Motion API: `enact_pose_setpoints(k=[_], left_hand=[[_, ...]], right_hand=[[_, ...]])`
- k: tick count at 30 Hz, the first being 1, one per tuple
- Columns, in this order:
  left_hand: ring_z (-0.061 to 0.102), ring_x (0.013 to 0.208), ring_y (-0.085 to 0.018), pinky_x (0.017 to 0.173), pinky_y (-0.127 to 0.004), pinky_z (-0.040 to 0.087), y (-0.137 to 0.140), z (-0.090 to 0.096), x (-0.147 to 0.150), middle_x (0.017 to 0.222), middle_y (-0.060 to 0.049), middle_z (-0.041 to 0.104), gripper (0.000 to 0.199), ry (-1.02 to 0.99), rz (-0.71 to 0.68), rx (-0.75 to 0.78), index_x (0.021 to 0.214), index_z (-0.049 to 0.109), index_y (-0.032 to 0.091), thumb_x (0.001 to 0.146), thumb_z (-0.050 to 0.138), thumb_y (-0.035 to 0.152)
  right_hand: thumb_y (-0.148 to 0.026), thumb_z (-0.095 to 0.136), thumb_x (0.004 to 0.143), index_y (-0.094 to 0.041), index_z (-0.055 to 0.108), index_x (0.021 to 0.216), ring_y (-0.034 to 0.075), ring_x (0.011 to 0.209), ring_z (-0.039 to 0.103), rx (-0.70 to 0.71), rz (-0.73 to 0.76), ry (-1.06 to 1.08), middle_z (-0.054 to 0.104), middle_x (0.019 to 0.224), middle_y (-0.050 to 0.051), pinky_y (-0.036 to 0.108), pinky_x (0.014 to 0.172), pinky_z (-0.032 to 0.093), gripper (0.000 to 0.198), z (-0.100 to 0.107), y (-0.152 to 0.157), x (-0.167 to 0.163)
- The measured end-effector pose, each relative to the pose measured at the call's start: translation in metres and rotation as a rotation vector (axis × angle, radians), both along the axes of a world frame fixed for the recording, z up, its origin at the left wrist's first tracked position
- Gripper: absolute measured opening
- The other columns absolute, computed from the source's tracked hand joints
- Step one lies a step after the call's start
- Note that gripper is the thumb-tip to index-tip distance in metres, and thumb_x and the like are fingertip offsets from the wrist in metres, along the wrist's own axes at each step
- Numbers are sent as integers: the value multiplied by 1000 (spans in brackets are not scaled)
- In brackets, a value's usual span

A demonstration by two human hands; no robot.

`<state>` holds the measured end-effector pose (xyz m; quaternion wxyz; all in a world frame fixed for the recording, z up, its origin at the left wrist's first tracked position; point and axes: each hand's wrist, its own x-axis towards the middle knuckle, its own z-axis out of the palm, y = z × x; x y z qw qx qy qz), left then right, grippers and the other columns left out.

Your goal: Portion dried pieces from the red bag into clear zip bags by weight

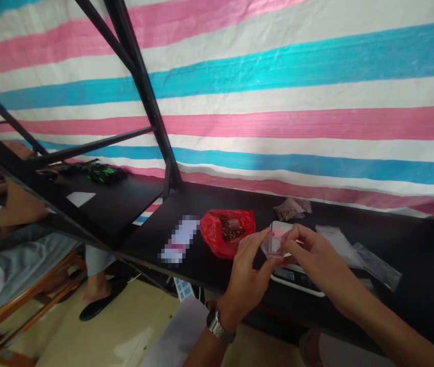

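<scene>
Between both hands is a small clear zip bag (pixel 273 247), held above a white digital scale (pixel 297 281). My left hand (pixel 248 272), with a watch (pixel 217 323) on its wrist, pinches the bag's left side. The fingers of my right hand (pixel 304 245) are closed on its right edge. Whether anything lies inside the bag I cannot tell. Left of the hands stands an open red plastic bag (pixel 211 232) with small brown pieces (pixel 231 232) in it. Behind the scale lies a filled clear bag (pixel 288 210).
Flat clear bags (pixel 335 242) and a longer clear packet (pixel 379 267) lie right of the scale. A blurred-out paper (pixel 181 239) is at the left. A black metal frame (pixel 140 81) rises beside the table (pixel 197 196); another person (pixel 22 204) sits beyond it. A striped sheet (pixel 278 122) hangs behind.
</scene>
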<state>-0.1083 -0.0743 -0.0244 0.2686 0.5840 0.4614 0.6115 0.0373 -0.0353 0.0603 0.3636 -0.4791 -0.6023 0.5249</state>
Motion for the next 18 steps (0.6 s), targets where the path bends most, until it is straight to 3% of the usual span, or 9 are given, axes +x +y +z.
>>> enact_pose_setpoints(k=[4,9,18], left_hand=[[65,132,-28,115,-44,48,3,-5,-21,144,-11,69,47,-164,-24,-130,140,67,23,93,73,29],[66,128,-27,115,-42,48,1,-3,-41,136,-9,73,56,-120,-22,-122,134,70,23,80,85,23],[61,137,-29,120,-44,43,1,-17,-58,146,-13,65,57,-275,-161,-197,143,64,20,89,79,31]], right_hand=[[-44,67,74,-24,50,68,16,61,64,-22,101,-14,63,65,-3,29,62,53,26,-11,11,-21],[-34,59,77,-25,49,68,14,56,57,60,162,-149,59,59,-5,25,58,46,16,-15,16,-40],[-37,59,82,-25,51,68,15,60,57,158,256,-226,60,63,-3,27,60,45,20,-29,17,-56]])
